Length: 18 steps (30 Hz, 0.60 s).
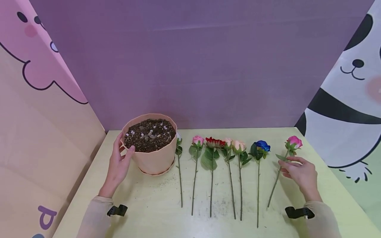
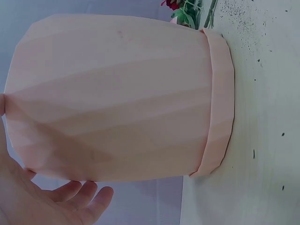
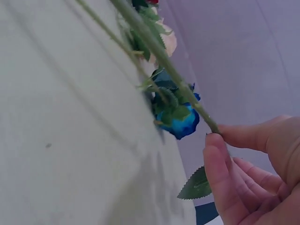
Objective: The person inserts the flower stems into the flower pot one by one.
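My left hand [image 1: 117,165] holds the side of a pale pink flowerpot [image 1: 156,160], its thumb at the rim and its fingers round the outer wall. Dark soil [image 1: 140,132] with small pebbles fills the pot, which stands upright on its saucer [image 2: 222,103]. At the right, my right hand [image 1: 300,173] pinches the stem of a bright pink artificial rose [image 1: 294,142] between thumb and fingers. In the right wrist view the held stem [image 3: 164,58] crosses in front of a blue rose [image 3: 180,123], and a leaf [image 3: 196,185] shows beside the fingers.
Between the hands lies a row of artificial flowers: a light pink rose [image 1: 197,140], a red flower [image 1: 215,142], peach roses [image 1: 239,145], and a white bloom mostly hidden by the pot. Soil crumbs dot the pale table [image 1: 166,215]. A purple backdrop [image 1: 202,66] stands behind.
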Each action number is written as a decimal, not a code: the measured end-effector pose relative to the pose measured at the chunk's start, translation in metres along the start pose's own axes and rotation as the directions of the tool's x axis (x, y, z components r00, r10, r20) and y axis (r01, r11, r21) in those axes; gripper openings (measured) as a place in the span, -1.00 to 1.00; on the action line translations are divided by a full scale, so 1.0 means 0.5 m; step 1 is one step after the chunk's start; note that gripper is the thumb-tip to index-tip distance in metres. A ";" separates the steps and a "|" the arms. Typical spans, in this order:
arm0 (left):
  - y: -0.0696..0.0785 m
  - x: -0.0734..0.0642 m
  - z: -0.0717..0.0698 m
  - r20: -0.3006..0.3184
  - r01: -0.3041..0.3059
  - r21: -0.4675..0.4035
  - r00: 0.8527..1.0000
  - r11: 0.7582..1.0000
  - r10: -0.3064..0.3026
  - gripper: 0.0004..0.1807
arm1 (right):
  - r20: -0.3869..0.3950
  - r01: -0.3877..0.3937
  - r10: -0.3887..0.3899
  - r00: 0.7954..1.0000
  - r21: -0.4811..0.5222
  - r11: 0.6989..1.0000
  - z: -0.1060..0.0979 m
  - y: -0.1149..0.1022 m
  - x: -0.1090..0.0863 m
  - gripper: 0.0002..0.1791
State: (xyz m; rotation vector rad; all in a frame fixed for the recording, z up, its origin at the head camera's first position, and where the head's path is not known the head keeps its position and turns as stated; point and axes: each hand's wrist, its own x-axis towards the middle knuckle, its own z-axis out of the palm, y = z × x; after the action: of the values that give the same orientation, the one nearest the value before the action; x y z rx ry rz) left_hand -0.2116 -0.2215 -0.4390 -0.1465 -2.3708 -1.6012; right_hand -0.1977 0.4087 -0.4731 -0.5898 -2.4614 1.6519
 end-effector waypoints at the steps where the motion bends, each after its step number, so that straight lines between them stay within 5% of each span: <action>1: 0.000 0.000 0.000 0.000 0.000 0.001 1.000 1.000 0.000 -0.12 | -0.001 0.009 -0.009 1.000 0.013 1.000 0.000 -0.004 0.000 -0.27; 11: -0.001 -0.003 0.002 -0.008 -0.002 -0.008 1.000 1.000 0.002 -0.13 | -0.026 0.056 -0.054 0.998 0.097 0.994 0.004 -0.063 -0.004 -0.42; 18: -0.003 -0.001 0.003 -0.004 -0.003 -0.010 1.000 1.000 0.003 -0.13 | -0.037 0.096 -0.090 0.995 0.250 0.964 0.013 -0.103 -0.008 -0.57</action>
State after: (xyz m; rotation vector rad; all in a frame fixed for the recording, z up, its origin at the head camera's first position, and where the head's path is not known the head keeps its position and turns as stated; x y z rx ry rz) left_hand -0.2117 -0.2203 -0.4409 -0.1490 -2.3591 -1.6107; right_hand -0.2089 0.3845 -0.4281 -0.4507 -2.1768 1.8657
